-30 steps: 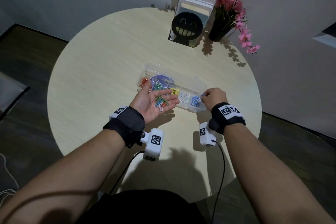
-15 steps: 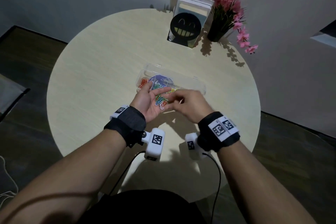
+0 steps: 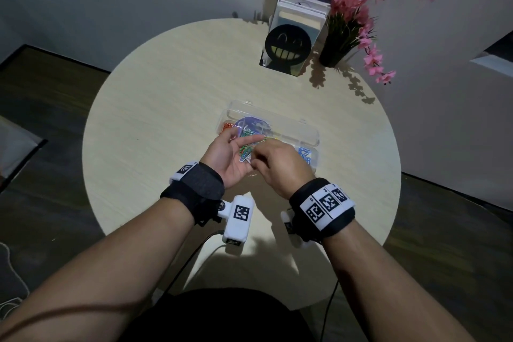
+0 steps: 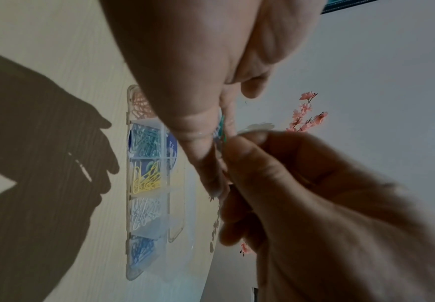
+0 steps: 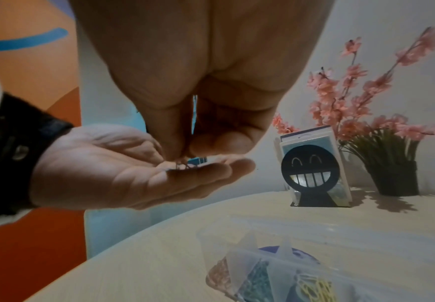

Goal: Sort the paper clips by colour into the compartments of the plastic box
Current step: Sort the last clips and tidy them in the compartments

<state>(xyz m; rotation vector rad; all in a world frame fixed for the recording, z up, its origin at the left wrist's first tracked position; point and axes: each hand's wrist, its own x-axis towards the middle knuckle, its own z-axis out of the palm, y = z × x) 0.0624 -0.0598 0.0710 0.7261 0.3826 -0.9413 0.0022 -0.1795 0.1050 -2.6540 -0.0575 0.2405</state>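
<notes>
My left hand [image 3: 226, 157] is held palm up in front of the clear plastic box [image 3: 315, 139], carrying a small pile of mixed paper clips [image 3: 244, 151] on flat fingers. My right hand [image 3: 254, 160] hovers over that palm, its thumb and forefinger pinching a clip in the pile [image 5: 185, 161]; I cannot tell the clip's colour. The box [image 4: 127, 204] shows compartments of orange [image 4: 141, 106], teal [image 4: 146, 141], yellow [image 4: 146, 179], white [image 4: 144, 212] and blue clips [image 4: 141, 251]. My hands hide the middle compartments in the head view.
The box lies on a round pale wooden table [image 3: 155, 119]. At the back stand a black smiley bookend [image 3: 286, 48] with books and a dark vase of pink flowers [image 3: 333, 55]. The table's near edge runs under my wrists.
My right hand has left the blue compartment at the box's right end and moved left to the left palm, where it now pinches a clip. The left hand has stayed put.
</notes>
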